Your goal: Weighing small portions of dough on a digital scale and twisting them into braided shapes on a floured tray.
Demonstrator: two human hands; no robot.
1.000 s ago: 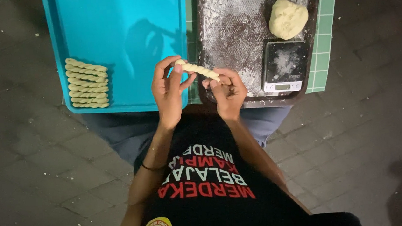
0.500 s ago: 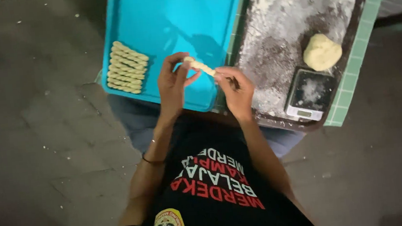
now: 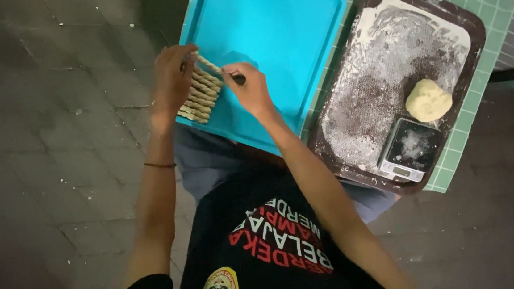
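While several twists (image 3: 200,95) are already lying on the blue tray (image 3: 273,44), the left hand (image 3: 172,77) and right hand (image 3: 248,88) are pinching another twist (image 3: 208,64) just above them; a dough lump (image 3: 428,100) is waiting.

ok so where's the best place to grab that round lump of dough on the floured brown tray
Probably around the dough ball's middle, coming from straight above with fingers spread to either side. It sits as a rounded mound on the brown tray, with floured surface open above and left of it. The small scale lies close at its lower edge, so a low approach from that side looks cramped.
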